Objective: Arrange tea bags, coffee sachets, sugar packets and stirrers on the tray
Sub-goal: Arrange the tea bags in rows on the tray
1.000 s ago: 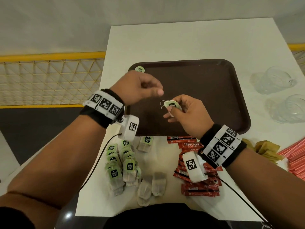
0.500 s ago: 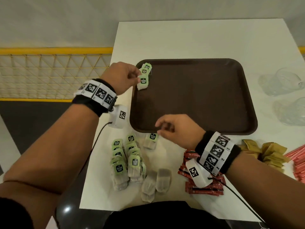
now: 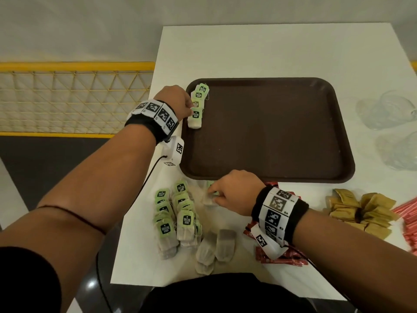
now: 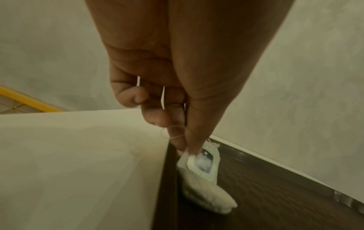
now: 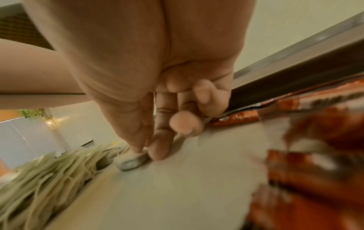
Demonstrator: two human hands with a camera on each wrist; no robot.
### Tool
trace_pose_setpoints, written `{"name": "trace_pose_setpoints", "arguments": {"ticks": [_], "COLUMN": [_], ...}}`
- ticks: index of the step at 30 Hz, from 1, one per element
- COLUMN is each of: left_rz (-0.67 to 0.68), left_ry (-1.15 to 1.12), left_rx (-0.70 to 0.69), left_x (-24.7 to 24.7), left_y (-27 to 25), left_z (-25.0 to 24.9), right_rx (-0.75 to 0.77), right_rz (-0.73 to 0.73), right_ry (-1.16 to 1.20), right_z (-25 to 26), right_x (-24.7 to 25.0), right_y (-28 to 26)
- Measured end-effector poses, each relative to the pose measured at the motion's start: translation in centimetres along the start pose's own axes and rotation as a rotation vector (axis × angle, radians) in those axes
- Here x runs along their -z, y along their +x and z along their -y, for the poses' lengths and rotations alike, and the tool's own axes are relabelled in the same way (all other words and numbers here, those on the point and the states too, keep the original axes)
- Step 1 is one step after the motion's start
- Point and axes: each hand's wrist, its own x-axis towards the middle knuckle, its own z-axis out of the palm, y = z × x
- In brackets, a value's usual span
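Near edge of the white table point(image 3: 270, 53): loose tag-less tea bags point(image 3: 214, 247) lying flat, and just left of them a heap of green-tagged tea bags point(image 3: 178, 220), strings tangled. Right of these, red coffee sachets point(image 3: 279, 258) partly under the right wrist; farther right a bundle of brown sugar packets point(image 3: 361, 213) and, at the frame edge, red stirrers point(image 3: 408, 213).

Just beyond the heap, right hand point(image 3: 234, 193) down on the table, thumb and forefinger closing on a single tea bag point(image 5: 133, 160) lying apart from the pile; grip looks begun, not yet lifted.

Step in hand, by the look of it: building a column of tea bags along the left side of the brown tray point(image 3: 270, 175), one bag at a time. Coffee, sugar and stirrers all off the tray, so early in the task.

Farther off, left hand point(image 3: 178, 102) at the tray's far-left corner, fingertips point(image 4: 189, 147) pinching the tag of the nearest bag in a row of tea bags point(image 3: 198, 105) already laid there, overlapping.

Next move calls for letting that tag go cleanly, then lifting the near bag without dragging neighbouring strings.

In the way: the tray's raised rim and trailing threads. Far right, clear plastic cups point(image 3: 388, 111) on their sides, well apart.
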Motion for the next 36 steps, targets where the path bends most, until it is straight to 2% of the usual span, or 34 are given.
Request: {"name": "trace_pose_setpoints", "arguments": {"ticks": [5, 9, 11, 15, 18, 21, 28, 32, 36], "left_rz": [-0.043, -0.053, 0.053, 0.350, 0.448, 0.457, 0.439, 0.398, 0.276], "left_ry": [-0.080, -0.204, -0.199, -0.066, 0.032, 0.121, 0.035, -0.065, -0.163], "left_rx": [0.029, -0.091, -0.167, -0.340, -0.340, -0.302, -0.275, -0.299, -0.305], "left_x": [0.5, 1.3, 1.1, -0.7, -2.4, -3.8, -4.3, -3.6, -2.5], "left_y": [-1.9, -7.2, -10.5, -16.1, -18.8, -20.2, -21.2, -20.8, -20.4], "left_z": [0.1, -0.1, -0.5, -0.8, -0.4, 0.1, 0.2, 0.3, -0.2], "right_rx": [-0.029, -0.021, -0.013, -0.008, 0.006, 0.014, 0.079, 0.091, 0.080], "right_rz": [-0.001, 0.038, 0.065, 0.089, 0.051, 0.028, 0.001, -0.019, -0.107], "right_ry": [0.005, -0.046, -0.068, -0.101, -0.151, -0.210, -0.279, -0.145, 0.124], "right_z": [0.2, 0.6, 0.7, 1.0, 1.3, 1.4, 1.1, 0.5, -0.2], "right_x": [-0.3, -0.3, -0.2, 0.0, 0.1, 0.3, 0.0, 0.3, 0.7], "right_y": [0.0, -0.3, -0.5, -1.0, -1.5, -2.0, -2.4, -2.6, -3.1]}}
